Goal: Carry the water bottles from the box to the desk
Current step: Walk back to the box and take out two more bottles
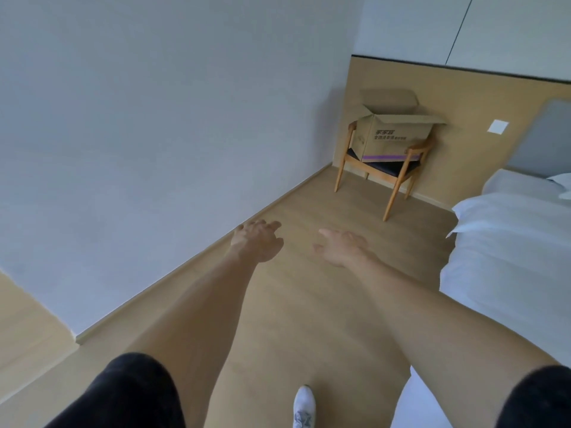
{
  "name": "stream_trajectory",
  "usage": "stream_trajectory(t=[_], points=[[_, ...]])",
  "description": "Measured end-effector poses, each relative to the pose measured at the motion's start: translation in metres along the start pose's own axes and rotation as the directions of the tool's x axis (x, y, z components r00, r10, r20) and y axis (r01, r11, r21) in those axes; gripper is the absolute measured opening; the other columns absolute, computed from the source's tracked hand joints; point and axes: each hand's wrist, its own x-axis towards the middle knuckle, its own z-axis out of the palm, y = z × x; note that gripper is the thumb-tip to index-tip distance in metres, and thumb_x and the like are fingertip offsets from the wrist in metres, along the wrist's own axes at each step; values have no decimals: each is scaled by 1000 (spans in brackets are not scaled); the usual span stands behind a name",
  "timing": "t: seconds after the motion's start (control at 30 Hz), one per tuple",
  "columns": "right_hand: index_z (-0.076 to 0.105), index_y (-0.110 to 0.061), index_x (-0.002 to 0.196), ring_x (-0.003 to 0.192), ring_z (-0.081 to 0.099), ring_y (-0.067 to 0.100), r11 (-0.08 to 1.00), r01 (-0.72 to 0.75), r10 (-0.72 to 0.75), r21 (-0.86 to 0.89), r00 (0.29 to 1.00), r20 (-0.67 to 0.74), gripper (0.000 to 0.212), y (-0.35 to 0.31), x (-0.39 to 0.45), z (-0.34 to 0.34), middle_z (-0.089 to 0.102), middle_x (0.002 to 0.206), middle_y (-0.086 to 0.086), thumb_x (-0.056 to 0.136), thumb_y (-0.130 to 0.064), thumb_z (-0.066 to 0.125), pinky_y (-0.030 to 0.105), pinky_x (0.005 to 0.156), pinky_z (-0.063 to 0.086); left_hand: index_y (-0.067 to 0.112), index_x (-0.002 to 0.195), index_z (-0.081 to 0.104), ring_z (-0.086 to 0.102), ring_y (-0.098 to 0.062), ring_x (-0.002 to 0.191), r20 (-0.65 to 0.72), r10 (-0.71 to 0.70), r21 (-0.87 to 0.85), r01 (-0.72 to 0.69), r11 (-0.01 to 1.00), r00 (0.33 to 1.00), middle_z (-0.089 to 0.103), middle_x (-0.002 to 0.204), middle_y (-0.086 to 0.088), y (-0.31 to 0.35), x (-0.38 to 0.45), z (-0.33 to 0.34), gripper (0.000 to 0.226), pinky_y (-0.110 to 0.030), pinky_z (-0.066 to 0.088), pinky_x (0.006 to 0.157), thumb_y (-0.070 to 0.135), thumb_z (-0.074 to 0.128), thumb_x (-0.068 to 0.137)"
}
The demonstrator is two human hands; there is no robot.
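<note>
- Reaching forward, left hand (pixel 258 242) and right hand (pixel 343 247) hung over the floor (pixel 309 319), fingers loose, holding nothing.
- Box (pixel 394 134) sat open on the chair (pixel 383 169), well ahead, beside the bed (pixel 509 236).

Pale grey-white wall (pixel 148 125) at left, skirting along base. Light wood floor (pixel 309 304). Wooden panel (pixel 463 97) across far wall, white switch plate (pixel 497 126) on it. Wooden chair (pixel 383 171), dark seat, in corner. Bed (pixel 509 242), white linen, at right. Soft even light.
</note>
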Motion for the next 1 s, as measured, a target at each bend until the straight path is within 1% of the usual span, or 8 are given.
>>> stream_trajectory(t=[0.2,0.33,0.4,0.6,0.7,0.8,0.87,1.0], points=[[38,-33,149,135,45,29,998,-35,36,49,999,0,62,22,98,-15,53,146,6,96,-65,39,42,101,37,34,154,32,43,-27,136,-23,39,50,-38,998,999,46,149,-4,10,104,-23,52,-40,31,111,42,35,103],[38,-31,150,138,42,31,994,-69,67,80,997,28,63,44,172,-41,49,149,7,96,-63,40,46,107,33,33,152,35,44,-28,134,-41,58,51,-56,997,997,49,146,-5,26,182,-45,50,-40,32,111,41,36,103],[35,-31,153,141,39,30,994,-77,75,80,997,26,65,58,204,-54,47,152,6,96,-64,40,46,110,32,32,153,35,44,-28,134,-51,59,48,-56,997,997,49,146,-5,35,219,-53,51,-40,32,111,41,37,103],[28,-31,157,144,36,30,987,-128,124,92,991,53,66,104,264,-78,41,157,7,99,-62,37,46,112,31,31,152,36,46,-29,131,-12,101,55,-100,993,995,50,145,-6,75,309,-58,50,-41,34,108,40,37,103],[27,-30,158,145,34,30,981,-164,159,103,986,51,66,135,284,-89,38,159,8,100,-60,38,47,114,30,30,153,35,47,-30,131,3,147,46,-147,988,989,50,145,-7,104,353,-60,51,-41,34,107,40,37,103],[25,-29,158,146,32,32,963,-246,239,112,969,66,66,172,305,-100,35,160,9,101,-59,38,50,116,33,30,152,35,46,-30,133,12,225,27,-226,974,974,49,146,-7,144,396,-62,51,-43,35,108,41,38,102],[26,-30,158,146,33,32,948,-299,294,110,954,58,66,199,321,-107,36,160,8,100,-61,38,51,115,34,29,150,38,46,-30,132,23,279,25,-279,960,960,49,147,-7,174,426,-63,49,-43,36,107,40,38,102],[29,-29,156,142,39,32,924,-363,363,123,932,23,65,258,361,-127,41,156,8,100,-61,38,51,114,34,21,143,45,50,-31,127,21,385,59,-385,921,923,53,140,-11,234,489,-71,44,-45,39,104,37,37,103]])
